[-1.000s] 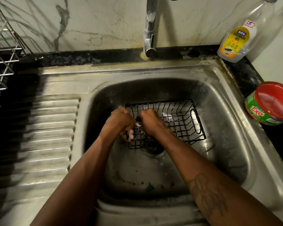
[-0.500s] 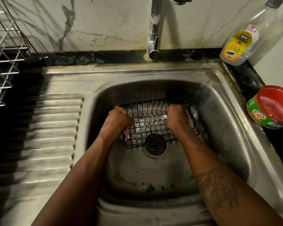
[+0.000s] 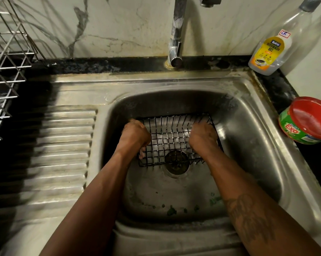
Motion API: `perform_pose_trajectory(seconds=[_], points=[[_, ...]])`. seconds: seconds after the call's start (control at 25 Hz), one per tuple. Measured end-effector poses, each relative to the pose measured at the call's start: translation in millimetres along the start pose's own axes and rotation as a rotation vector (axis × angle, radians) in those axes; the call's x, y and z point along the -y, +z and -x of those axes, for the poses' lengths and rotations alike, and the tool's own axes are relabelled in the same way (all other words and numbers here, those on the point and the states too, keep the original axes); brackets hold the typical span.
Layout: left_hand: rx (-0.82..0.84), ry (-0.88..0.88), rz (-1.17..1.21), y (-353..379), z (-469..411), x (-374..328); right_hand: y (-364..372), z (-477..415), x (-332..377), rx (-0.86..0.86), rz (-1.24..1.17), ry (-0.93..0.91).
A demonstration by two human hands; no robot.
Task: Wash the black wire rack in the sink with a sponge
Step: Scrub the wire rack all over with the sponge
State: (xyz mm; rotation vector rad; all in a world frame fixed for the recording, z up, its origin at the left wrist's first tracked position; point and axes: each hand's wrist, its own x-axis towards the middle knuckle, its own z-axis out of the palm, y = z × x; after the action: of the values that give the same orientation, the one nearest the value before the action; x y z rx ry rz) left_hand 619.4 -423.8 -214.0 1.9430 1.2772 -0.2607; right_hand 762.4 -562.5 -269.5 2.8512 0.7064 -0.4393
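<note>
The black wire rack (image 3: 171,139) lies in the steel sink (image 3: 252,137), over the drain (image 3: 177,163). My left hand (image 3: 135,135) grips the rack's left side, fingers curled round the wires. My right hand (image 3: 202,136) grips the right side in the same way. No sponge shows in either hand or anywhere in the basin.
The tap (image 3: 175,41) stands behind the basin, with no water running. A dishwash gel bottle (image 3: 268,50) and a red-lidded green tub (image 3: 307,121) sit on the right counter. A silver wire dish rack (image 3: 6,71) stands at far left beside the ribbed drainboard (image 3: 63,148). Green bits lie near the basin's front.
My right hand moved from the rack's near left corner, beside my left hand, to its right side. The rack turned and now sits squarer over the drain.
</note>
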Motion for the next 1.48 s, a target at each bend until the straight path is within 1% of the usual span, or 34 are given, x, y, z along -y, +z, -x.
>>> perform_pose_trajectory(seconds=[0.08, 0.12, 0.16, 0.2, 0.28, 0.32, 0.36, 0.44, 0.48, 0.56, 0.6, 0.64, 0.72, 0.76, 0.84, 0.88, 0.92, 1.04, 1.12, 1.16, 1.2, 1.28, 1.36, 1.4, 1.44, 1.48], points=[[0.012, -0.003, -0.076, 0, -1, 0, 4, 2, -6, 0.154, -0.003, -0.048], [-0.003, 0.0, -0.154, 1, 0, 0, 3, 2, -9, 0.214, -0.009, -0.064], [-0.06, 0.046, -0.188, 4, -2, 1, 1, 1, -11, 0.254, -0.029, -0.06], [-0.123, 0.099, -0.167, 4, 0, 2, -1, -1, -12, 0.268, -0.092, -0.038], [-0.247, 0.157, -0.146, 4, 2, 5, -5, -4, -8, 0.245, -0.193, -0.011], [-0.283, 0.178, -0.197, 5, 0, 8, -6, -6, -7, 0.226, -0.224, -0.004], [-0.294, 0.205, -0.246, 6, 1, 10, -7, -8, -6, 0.205, -0.241, 0.01], [-0.296, 0.289, -0.313, 3, 1, 11, -6, -11, -8, 0.105, -0.297, 0.065], [-0.318, 0.356, -0.332, -2, 3, 11, -5, -13, -12, 0.039, -0.335, 0.07], [-0.339, 0.54, -0.403, -13, 6, 13, -3, -18, -17, -0.021, -0.404, 0.071], [-0.281, 0.635, -0.445, -19, 9, 11, -5, -21, -18, -0.027, -0.461, 0.087], [-0.19, 0.716, -0.484, -22, 12, 7, -7, -23, -20, -0.003, -0.529, 0.085], [0.007, 0.789, -0.565, -21, 24, -3, -12, -28, -22, 0.084, -0.651, 0.099], [0.101, 0.784, -0.615, -16, 28, -5, -17, -27, -23, 0.118, -0.679, 0.08], [0.281, 0.714, -0.703, -1, 29, -5, -23, -26, -24, 0.178, -0.707, 0.032], [0.338, 0.696, -0.721, 6, 26, -3, -27, -23, -24, 0.194, -0.727, 0.008], [0.353, 0.702, -0.725, 10, 23, -2, -32, -20, -25, 0.216, -0.755, -0.004], [0.293, 0.731, -0.683, 7, 18, 1, -46, -12, -25, 0.239, -0.906, 0.02], [0.264, 0.786, -0.61, 2, 16, 2, -58, -6, -25, 0.156, -1.08, -0.007], [0.243, 0.82, -0.567, -2, 17, 3, -67, 0, -25, 0.08, -1.153, -0.036], [0.205, 0.857, -0.505, -7, 18, 3, -73, 5, -24, -0.031, -1.183, -0.078], [0.066, 0.933, -0.339, -14, 19, 2, -86, 14, -22, -0.372, -1.085, -0.209], [-0.109, 0.986, -0.144, -17, 22, -1, -94, 20, -18, -0.728, -0.994, -0.408], [-0.198, 0.983, -0.065, -16, 23, -3, -97, 24, -16, -0.842, -0.97, -0.495], [-0.278, 0.946, 0.001, -15, 20, -4, -97, 27, -13, -0.905, -0.951, -0.558], [-0.342, 0.88, 0.055, -13, 16, -4, -97, 30, -10, -0.929, -0.931, -0.603]])
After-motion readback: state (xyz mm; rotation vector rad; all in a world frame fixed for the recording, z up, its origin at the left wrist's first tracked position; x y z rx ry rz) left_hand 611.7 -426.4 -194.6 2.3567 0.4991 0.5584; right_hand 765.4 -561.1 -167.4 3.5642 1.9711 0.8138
